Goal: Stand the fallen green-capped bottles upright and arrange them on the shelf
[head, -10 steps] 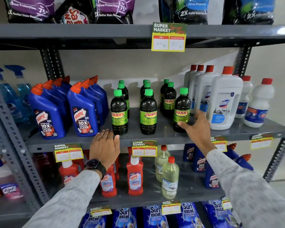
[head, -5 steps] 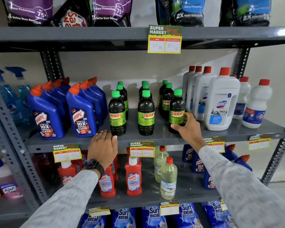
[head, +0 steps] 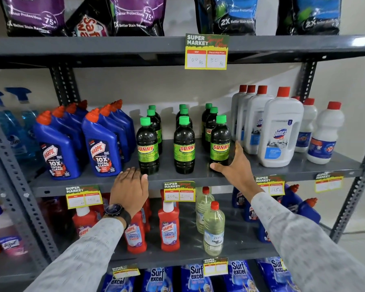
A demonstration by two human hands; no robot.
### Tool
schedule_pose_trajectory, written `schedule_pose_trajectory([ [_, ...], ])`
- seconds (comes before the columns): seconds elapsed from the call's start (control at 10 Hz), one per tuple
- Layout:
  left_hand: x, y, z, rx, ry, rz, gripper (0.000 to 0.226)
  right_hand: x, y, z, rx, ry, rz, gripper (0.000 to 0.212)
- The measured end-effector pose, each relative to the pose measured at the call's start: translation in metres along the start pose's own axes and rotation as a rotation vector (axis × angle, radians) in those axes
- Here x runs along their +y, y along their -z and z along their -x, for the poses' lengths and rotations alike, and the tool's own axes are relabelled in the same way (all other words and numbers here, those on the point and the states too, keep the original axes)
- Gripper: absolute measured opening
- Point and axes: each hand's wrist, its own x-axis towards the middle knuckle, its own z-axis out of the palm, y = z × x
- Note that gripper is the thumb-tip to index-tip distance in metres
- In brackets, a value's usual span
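Several dark green-capped bottles stand upright in three rows on the middle grey shelf [head: 293, 168]. The front ones are the left bottle [head: 148, 147], the middle bottle [head: 184, 145] and the right bottle [head: 219, 142]. My right hand [head: 233, 165] wraps around the base of the right front bottle, thumb in front, fingers behind it. My left hand [head: 130, 187] rests flat on the shelf's front edge just left of the left front bottle, fingers together, holding nothing. No green-capped bottle lies on its side.
Blue toilet-cleaner bottles [head: 101, 144] stand close on the left, white red-capped bottles [head: 279, 128] close on the right. Price tags [head: 179, 191] hang from the shelf edge. Red bottles [head: 169, 226] and clear bottles [head: 213, 228] fill the shelf below. Pouches sit on the top shelf.
My right hand moved left from beside the white bottle and closed around the base of the right front green-capped bottle. The left hand stayed on the shelf edge.
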Motion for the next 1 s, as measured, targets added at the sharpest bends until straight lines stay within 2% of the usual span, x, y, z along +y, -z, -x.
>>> schedule_pose_trajectory([
  [0.1, 0.001, -0.001, 0.0, 0.001, 0.006, -0.001, 0.067, 0.001, -0.003, 0.009, 0.097, -0.002, 0.012, 0.129],
  [0.2, 0.001, -0.001, 0.0, 0.003, 0.012, 0.001, 0.067, 0.001, -0.008, 0.017, 0.134, -0.017, 0.043, 0.123],
  [0.3, 0.001, -0.002, -0.001, 0.004, 0.003, 0.003, 0.068, 0.0, -0.011, 0.018, 0.124, -0.021, 0.056, 0.113],
  [0.5, 0.0, -0.003, -0.002, 0.023, 0.002, 0.008, 0.068, 0.002, -0.011, 0.017, 0.15, 0.01, 0.089, 0.078],
  [0.6, 0.0, -0.003, -0.001, 0.026, 0.003, 0.007, 0.067, 0.003, -0.01, 0.018, 0.164, 0.022, 0.102, 0.069],
  [0.9, -0.002, -0.004, 0.0, 0.005, -0.01, 0.037, 0.07, 0.003, -0.008, 0.017, 0.153, 0.029, 0.103, 0.069],
  [1.0, -0.001, 0.001, -0.001, 0.009, 0.07, 0.151, 0.065, -0.003, -0.001, 0.019, 0.132, -0.006, 0.115, 0.085],
])
